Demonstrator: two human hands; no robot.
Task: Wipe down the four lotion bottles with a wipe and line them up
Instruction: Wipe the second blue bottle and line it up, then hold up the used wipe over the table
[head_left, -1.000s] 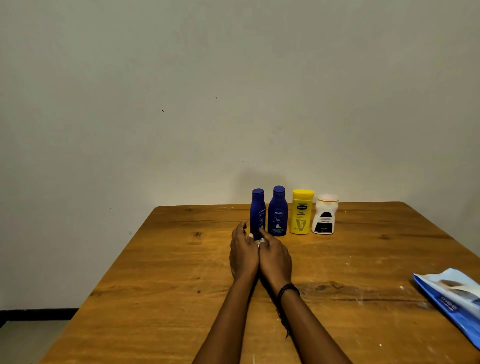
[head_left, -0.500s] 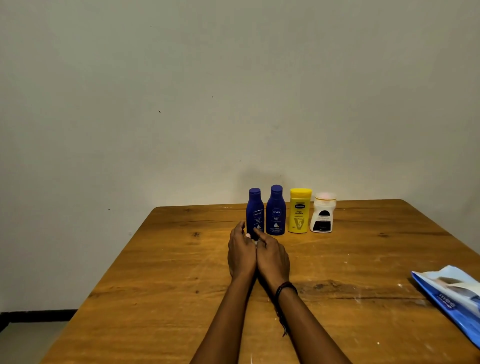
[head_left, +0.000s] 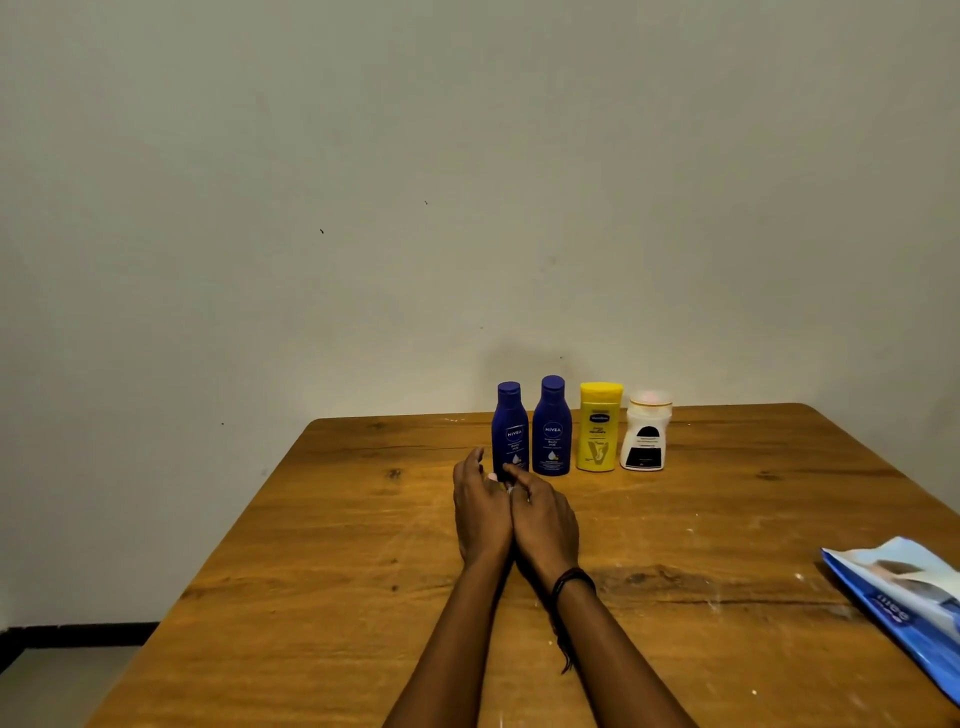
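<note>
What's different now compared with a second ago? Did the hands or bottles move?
Nothing visibly moved. The left hand and right hand stay pressed side by side before the leftmost Nivea bottle. The second Nivea bottle, yellow bottle and white bottle remain in a row beside it; the blue wipes pack stays at the right edge of the table.

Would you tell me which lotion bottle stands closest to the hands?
The leftmost blue bottle: the left hand and right hand meet in front of its base; the second blue bottle, yellow bottle and white bottle stand further right.
</note>
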